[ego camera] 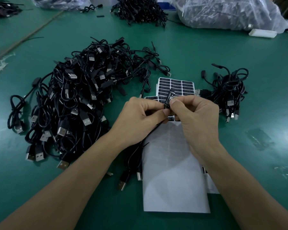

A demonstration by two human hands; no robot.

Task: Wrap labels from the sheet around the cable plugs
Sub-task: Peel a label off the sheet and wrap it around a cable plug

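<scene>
A slim black cable plug point(168, 98) with a black printed label on it stands nearly upright between both hands. My left hand point(140, 117) pinches its lower end with thumb and fingers; my right hand point(196, 117) pinches it from the right side. Its cable point(140, 146) trails down toward me over the table. Behind the hands lies the label sheet point(176, 85) with rows of black labels. Under my wrists lies a white backing sheet point(171, 171) with most labels gone.
A big heap of black USB cables point(76, 97) fills the left of the green table point(264, 130). A smaller bunch of cables point(228, 90) lies right of the sheet. Another pile point(140, 10) and plastic bags point(223, 12) sit at the back.
</scene>
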